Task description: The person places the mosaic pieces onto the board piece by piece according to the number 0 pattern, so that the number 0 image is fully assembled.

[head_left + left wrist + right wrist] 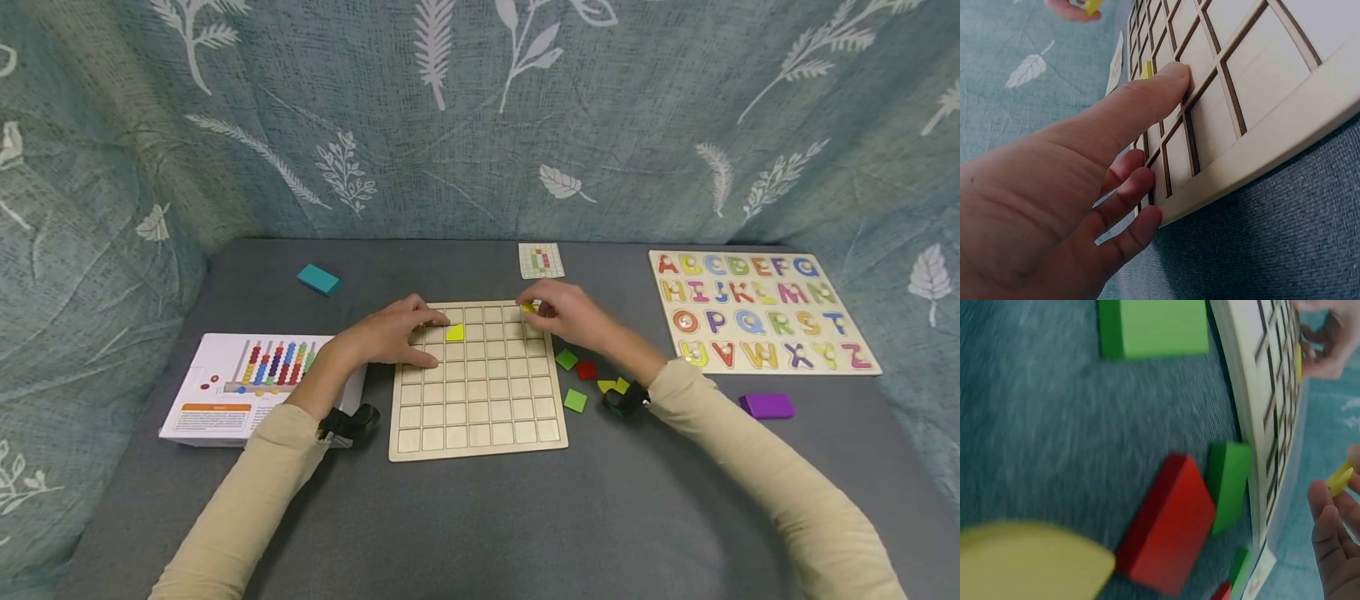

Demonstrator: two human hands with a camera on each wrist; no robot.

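Observation:
A wooden grid board (480, 392) lies flat on the table, its square cells framed by thin raised strips. One yellow tile (454, 332) sits near its upper left. My left hand (392, 333) rests on the board's left side, thumb (1163, 84) over the cells and the other fingers along the edge, close to that tile. Above the upper right corner, my right hand (564, 312) pinches another yellow tile (1339, 480) between thumb and fingertips. Right of the board lie loose green tiles (575, 401), a red tile (586, 370) and yellow tiles (622, 385).
A small pattern card (541, 261) lies behind the board. An alphabet puzzle board (765, 312) is at the right, with a purple block (767, 406) below it. A box with an abacus picture (217, 417) lies left, and a teal block (318, 280) stands behind it.

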